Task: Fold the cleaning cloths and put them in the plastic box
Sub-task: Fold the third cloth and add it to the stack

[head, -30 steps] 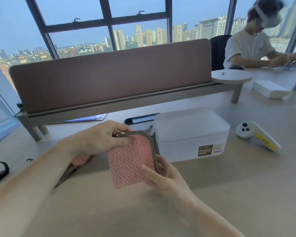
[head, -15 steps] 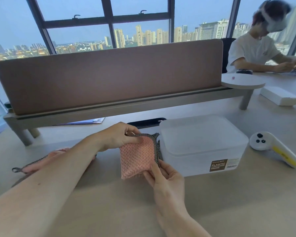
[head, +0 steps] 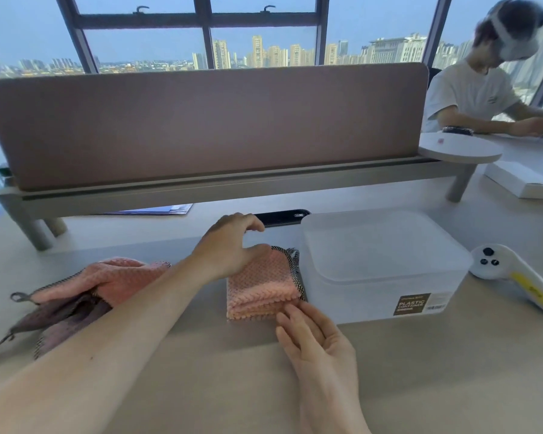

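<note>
We see a pale worktop (head: 420, 377) crossed at the back by a brown divider panel (head: 201, 126) on a raised shelf, with a second person (head: 470, 95) seated at the far right. The plastic box (head: 380, 264), translucent white with its lid on and a brown label on its near wall, stands right of centre. At the left lies a loose pile of unfolded cloths (head: 107, 280), pink above and grey-purple below, with a hanging loop at its left edge. The folded pink cloth (head: 261, 286), in several layers with a black-and-white checked trim along its right edge, rests on the worktop with that edge just beside the box's left wall.

The left hand (head: 229, 245) rests on the far edge of this cloth: its thumb lies on the top layer, while its fingers arch loosely above and grasp nothing. The right hand (head: 314, 339), palm turned partly up and fingers relaxed, touches the cloth's near right corner with its fingertips (head: 290, 310) and holds nothing.

A white and yellow controller (head: 511, 274) lies right of the box. A black phone (head: 282, 216) lies behind the left hand.
</note>
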Demonstrator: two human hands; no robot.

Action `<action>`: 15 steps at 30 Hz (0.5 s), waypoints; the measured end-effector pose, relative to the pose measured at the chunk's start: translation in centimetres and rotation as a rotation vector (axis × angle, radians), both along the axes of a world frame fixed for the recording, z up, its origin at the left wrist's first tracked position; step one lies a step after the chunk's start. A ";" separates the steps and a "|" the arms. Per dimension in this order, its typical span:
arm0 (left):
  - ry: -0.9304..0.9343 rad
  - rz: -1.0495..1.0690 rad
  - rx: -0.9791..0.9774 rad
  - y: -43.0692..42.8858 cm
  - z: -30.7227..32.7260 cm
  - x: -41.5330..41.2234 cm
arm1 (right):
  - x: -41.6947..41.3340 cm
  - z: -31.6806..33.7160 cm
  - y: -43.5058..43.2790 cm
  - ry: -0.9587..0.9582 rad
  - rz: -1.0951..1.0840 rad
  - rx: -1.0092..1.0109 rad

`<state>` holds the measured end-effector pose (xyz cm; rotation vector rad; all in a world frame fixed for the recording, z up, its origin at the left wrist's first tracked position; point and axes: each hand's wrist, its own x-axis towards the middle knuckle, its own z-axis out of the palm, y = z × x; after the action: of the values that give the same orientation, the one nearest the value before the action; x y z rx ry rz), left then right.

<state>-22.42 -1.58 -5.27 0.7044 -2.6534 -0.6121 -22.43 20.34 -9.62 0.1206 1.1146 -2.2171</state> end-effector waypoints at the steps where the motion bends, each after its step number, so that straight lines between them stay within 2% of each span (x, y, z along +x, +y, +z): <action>1: 0.063 0.006 -0.042 1.2 -0.2 0.4 | 0.0 -0.1 0.4 0.032 0.010 0.017; 2: 0.072 -0.009 -0.069 2.5 -0.5 0.8 | -0.1 -0.2 0.7 0.065 0.017 0.035; 3: 0.001 -0.046 -0.102 3.9 -0.8 1.1 | -0.2 -0.3 0.9 0.093 0.023 0.051; 5: -0.260 -0.122 -0.197 6.3 -2.0 1.8 | 0.0 -0.2 1.2 0.141 0.050 0.068; 7: -0.377 -0.148 -0.238 7.3 -2.9 2.2 | 0.3 -0.2 1.3 0.193 0.084 0.086; 9: -0.344 -0.142 -0.251 7.6 -2.8 2.5 | 0.6 -0.5 1.7 0.230 0.090 0.099; 12: -0.125 -0.111 -0.142 7.1 -0.6 5.2 | 0.9 -0.3 2.5 0.319 0.070 0.130; 14: 0.057 0.025 -0.044 4.7 1.1 9.1 | 1.1 0.4 3.2 0.346 0.084 0.163; 15: 0.077 0.120 -0.051 2.6 1.5 11.6 | 1.2 0.4 3.6 0.370 0.120 0.171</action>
<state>-10.80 1.00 -3.76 0.8019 -2.5257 -0.5255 -21.27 23.91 -9.19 -0.2895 1.4687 -2.0845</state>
